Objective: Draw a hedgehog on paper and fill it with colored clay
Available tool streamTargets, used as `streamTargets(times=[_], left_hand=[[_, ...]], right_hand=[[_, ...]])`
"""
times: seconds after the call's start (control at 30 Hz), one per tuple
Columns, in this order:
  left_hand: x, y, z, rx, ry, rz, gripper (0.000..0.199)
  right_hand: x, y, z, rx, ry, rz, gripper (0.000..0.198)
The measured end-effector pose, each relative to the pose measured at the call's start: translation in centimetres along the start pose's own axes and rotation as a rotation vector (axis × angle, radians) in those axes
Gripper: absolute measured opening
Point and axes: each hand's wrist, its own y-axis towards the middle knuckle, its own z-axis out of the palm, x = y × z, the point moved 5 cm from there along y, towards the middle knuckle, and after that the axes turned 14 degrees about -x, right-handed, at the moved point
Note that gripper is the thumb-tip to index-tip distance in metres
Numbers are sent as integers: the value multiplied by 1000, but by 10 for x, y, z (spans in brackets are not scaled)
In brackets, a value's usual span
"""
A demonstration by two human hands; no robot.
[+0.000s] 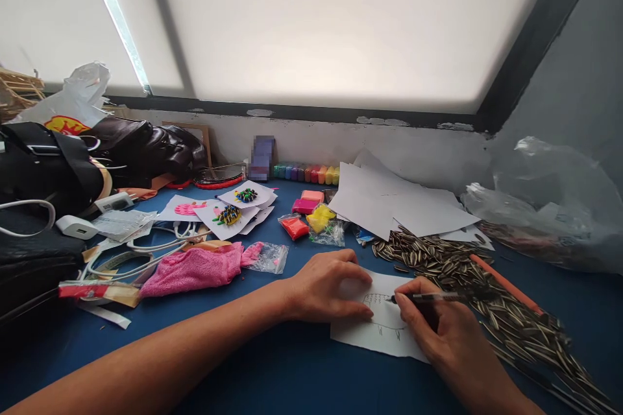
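A piece of white paper [355,336] lies on the blue table, bearing a pen outline of a rounded body with short legs and rows of small marks inside. My left hand [331,285] rests on the paper's left side, thumb and fingers apart, on either side of the drawing's left end. In my right hand [438,324] a black pen [428,297] is pinched, its tip at the marks in the drawing. Just right of the paper spreads a heap of striped sunflower seeds [442,259], with an orange stick [506,285] lying across it.
White sheets [389,198] are stacked behind the seeds. Packets of coloured clay [294,227] lie beyond my left hand. Cards with seed-and-clay figures [228,217], a pink cloth [195,269], white cables [117,272] and black bags [48,168] occupy the left. A plastic bag [549,207] stands right.
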Motion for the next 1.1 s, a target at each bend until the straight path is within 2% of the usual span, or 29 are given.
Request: streamTargets(times=[0.4,0.9,1.0,1.1], left_hand=[[1,-1,0,0,5,-3,43],[0,0,0,2,11,4,43],[1,-1,0,5,16,-6,43],[2,-1,0,7,15,-5,44]], right_hand=[[5,2,-1,-45,-30,-41,30],[10,2,-1,5,-17,-36,31],[8,1,-1,16,17,-4,31],[5,0,-5,-39,22,57,31]])
